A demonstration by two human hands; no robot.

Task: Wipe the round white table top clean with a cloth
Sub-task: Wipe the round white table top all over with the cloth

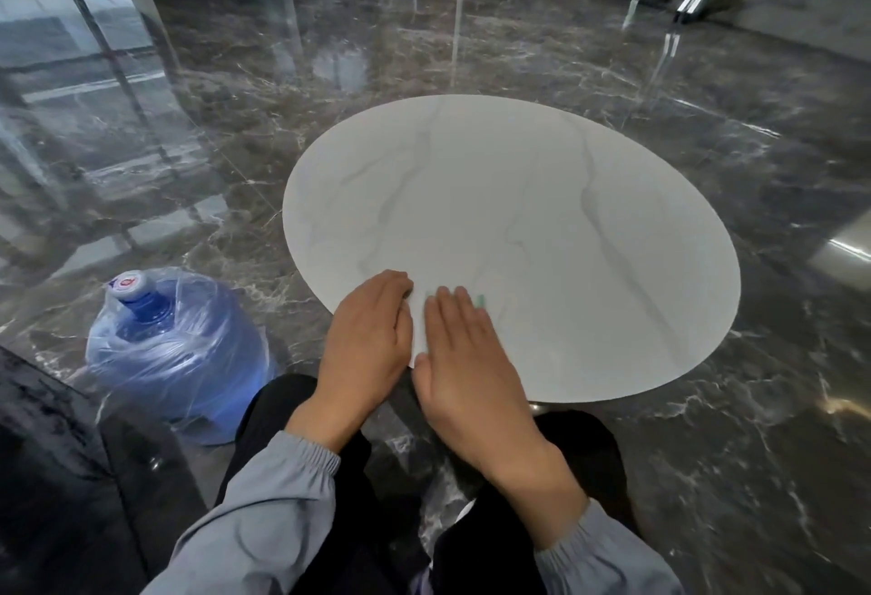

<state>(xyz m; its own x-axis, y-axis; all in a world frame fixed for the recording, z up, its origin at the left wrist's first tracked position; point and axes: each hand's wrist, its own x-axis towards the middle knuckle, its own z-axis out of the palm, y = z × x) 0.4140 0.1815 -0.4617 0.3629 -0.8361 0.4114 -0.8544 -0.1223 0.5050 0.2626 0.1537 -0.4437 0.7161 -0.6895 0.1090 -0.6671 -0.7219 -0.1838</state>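
Faintly grey-veined, the white table top (518,217) carries a green-edged cloth (418,311).

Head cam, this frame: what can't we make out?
The cloth: head view, mostly under the left hand and right hand; only a white strip and a green edge show.
Whatever supports the table top: head view, hidden beneath it.
Print on the cap of the water jug: head view, too small.
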